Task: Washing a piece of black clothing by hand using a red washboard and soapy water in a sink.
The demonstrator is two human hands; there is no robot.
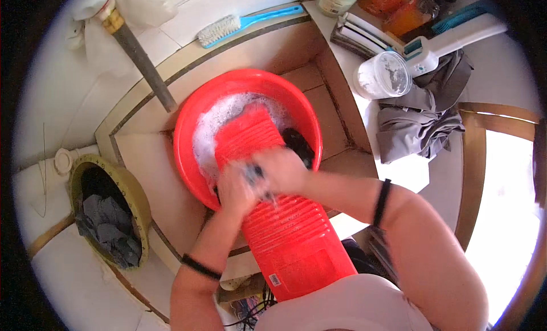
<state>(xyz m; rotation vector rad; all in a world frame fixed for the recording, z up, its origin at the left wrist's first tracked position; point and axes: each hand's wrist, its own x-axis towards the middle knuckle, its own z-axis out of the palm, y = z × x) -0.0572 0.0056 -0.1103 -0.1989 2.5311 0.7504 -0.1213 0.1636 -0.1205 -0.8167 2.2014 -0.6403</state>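
Observation:
A red ridged washboard [296, 228] slopes from my body down into a round red basin [191, 123] of foamy water [206, 138]. Over the ridges, my left hand [235, 188] and my right hand [282, 168] are close together, both closed around a small wet dark cloth [254, 172]. Motion blurs the fingers, and most of the cloth is hidden between them. Dark fabric [298, 146] lies in the basin, against its right side, just beyond my right hand.
The basin sits in a tiled sink [319, 97]. A blue-handled brush [250, 23] lies on its back ledge. At right are a tub of white powder [383, 76] and grey cloth [421, 120]. An olive basin [142, 217] at left holds dark clothes. A pipe [142, 60] descends behind.

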